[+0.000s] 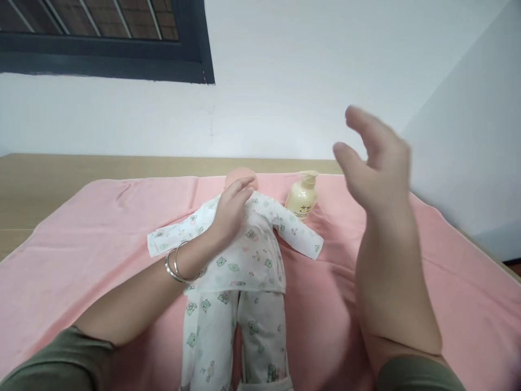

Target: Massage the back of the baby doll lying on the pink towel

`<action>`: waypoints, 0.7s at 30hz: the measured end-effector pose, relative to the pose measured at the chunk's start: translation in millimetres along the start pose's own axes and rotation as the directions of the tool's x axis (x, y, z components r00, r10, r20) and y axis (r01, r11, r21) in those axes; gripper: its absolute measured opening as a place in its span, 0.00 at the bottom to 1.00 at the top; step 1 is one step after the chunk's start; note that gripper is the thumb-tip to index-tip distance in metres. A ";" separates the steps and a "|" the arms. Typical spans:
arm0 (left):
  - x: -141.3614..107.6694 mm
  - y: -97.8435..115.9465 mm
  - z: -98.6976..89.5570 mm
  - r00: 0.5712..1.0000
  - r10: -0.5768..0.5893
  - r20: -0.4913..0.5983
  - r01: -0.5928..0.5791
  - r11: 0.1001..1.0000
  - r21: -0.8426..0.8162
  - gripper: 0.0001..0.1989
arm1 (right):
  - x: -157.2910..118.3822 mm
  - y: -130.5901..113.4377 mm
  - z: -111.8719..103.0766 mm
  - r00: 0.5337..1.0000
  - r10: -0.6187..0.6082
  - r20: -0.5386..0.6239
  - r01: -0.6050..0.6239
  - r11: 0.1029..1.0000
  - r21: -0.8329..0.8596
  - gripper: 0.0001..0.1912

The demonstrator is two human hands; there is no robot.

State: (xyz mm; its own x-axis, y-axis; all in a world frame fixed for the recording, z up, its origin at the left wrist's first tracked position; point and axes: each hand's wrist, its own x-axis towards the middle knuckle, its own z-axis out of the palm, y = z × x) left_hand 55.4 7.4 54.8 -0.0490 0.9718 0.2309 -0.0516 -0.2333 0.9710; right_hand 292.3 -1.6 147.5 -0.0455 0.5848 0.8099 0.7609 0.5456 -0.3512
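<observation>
A doll (pixel 254 250) lies on its back in a white long-sleeved top and trousers printed with small green figures. Its round head (pixel 240 176) points toward the wall and is partly covered by my left hand (pixel 234 209). That hand is over the doll's upper chest and neck, fingers stretched out and holding nothing; whether it touches the cloth I cannot tell. My right hand (pixel 376 163) is raised in the air to the right, thumb and fingers apart, with nothing in it. Between the doll's sleeve and my right hand stands a pale yellow pump bottle (pixel 302 196).
A pink cloth (pixel 134 217) is spread under everything on a wooden table (pixel 61 174). Behind the table rises a white wall (pixel 293 108), with a dark-framed window (pixel 191 54) at upper left. Two silvery bangles (pixel 175 263) circle my left wrist.
</observation>
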 end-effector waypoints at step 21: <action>8.3 67.8 24.9 0.642 -0.649 0.409 0.740 0.384 -0.552 0.34 | -19.3 -29.2 69.0 0.854 0.277 0.440 0.054 0.794 -0.606 0.25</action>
State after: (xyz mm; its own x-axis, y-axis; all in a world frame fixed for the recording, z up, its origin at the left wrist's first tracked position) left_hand 76.3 0.6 124.1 0.4102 0.7896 -0.4564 -0.6068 0.6099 0.5098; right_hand 226.3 12.7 109.7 -0.1129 0.9147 0.3880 0.9936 0.1015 0.0498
